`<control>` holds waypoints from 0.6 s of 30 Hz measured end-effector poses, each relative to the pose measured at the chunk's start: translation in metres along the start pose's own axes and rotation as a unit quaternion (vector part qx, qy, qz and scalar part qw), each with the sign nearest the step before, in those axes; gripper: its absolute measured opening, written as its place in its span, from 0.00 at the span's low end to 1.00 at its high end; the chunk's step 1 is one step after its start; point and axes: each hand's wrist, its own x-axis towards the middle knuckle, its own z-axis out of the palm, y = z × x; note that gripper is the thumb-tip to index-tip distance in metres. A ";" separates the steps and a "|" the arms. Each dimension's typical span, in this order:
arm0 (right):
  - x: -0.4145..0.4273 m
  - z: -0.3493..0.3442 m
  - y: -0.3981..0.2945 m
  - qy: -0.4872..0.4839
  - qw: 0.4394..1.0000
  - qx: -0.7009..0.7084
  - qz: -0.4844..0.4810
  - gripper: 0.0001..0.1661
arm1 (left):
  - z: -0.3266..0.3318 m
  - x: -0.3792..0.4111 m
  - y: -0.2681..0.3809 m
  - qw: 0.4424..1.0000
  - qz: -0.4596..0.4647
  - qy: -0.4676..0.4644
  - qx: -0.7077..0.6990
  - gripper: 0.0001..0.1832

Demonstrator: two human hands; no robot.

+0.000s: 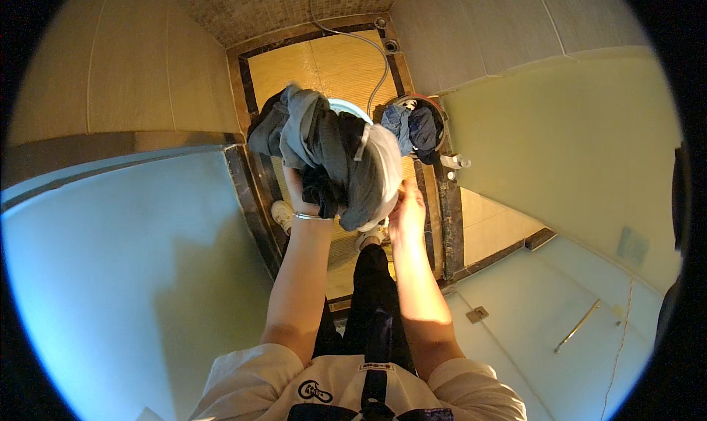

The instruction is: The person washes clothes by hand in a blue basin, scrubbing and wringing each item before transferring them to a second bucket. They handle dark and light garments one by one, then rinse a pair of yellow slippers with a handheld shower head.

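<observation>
A heaped bundle of clothes [326, 150] in grey, black and white is held up in front of me, above the floor. My left hand [299, 193] is under its left side, with the fingers mostly hidden by the cloth. A silver bracelet [312, 217] circles that wrist. My right hand [407, 210] holds the lower right side of the bundle, at a white garment [385, 161]. Behind the bundle shows the rim of a light blue basin [349, 107]; the bundle covers the rest.
A round tub [440, 112] at the right holds blue and dark clothes [411, 125]. White bottles [454, 161] stand near it on the dark stone edge. A shower hose [385, 62] trails over the yellow-lit floor. Frosted glass panels [138, 244] flank me. My shoes [282, 215] are below the bundle.
</observation>
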 end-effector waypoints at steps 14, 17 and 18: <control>0.062 -0.062 -0.022 -0.185 0.945 0.245 0.116 0.32 | -0.004 0.040 0.056 0.958 -0.038 -0.286 -0.005 0.37; 0.004 -0.041 -0.084 -0.286 0.955 0.060 -0.051 0.37 | -0.030 0.063 0.063 0.981 -0.031 -0.169 0.086 0.38; -0.018 -0.032 -0.103 -0.307 0.944 -0.014 -0.118 0.39 | -0.036 0.069 0.062 0.986 -0.030 -0.118 0.116 0.38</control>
